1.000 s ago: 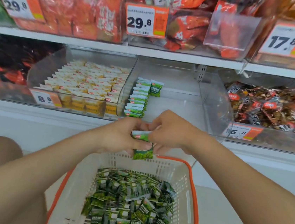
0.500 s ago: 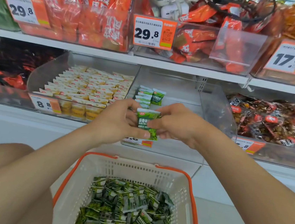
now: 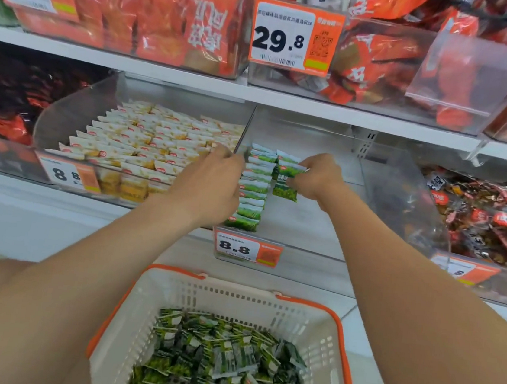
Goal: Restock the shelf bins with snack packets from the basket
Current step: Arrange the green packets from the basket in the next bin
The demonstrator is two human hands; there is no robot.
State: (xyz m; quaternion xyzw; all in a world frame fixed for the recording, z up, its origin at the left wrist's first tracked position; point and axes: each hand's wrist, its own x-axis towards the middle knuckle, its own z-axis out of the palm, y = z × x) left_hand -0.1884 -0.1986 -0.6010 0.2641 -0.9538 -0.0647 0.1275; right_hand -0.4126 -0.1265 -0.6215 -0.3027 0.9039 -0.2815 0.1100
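Head view. Finds both hands apart inside the clear shelf bin [image 3: 402,205]. Shows right hand [image 3: 317,177] pinching one green snack packet [image 3: 286,184], upright, just right of the standing row of green packets [image 3: 253,192]. Places left hand [image 3: 212,184] against the row's left side, fingers curled near its far end; cannot tell whether gripping anything. Locates basket [image 3: 233,300] below, between the forearms, holding a loose heap of packets [image 3: 220,361]. Reads 8.8 on the bin's price tag [image 3: 247,249].

Arms extended; left hand [image 3: 212,184] curled, right hand [image 3: 318,177] pinching a packet [image 3: 286,184].
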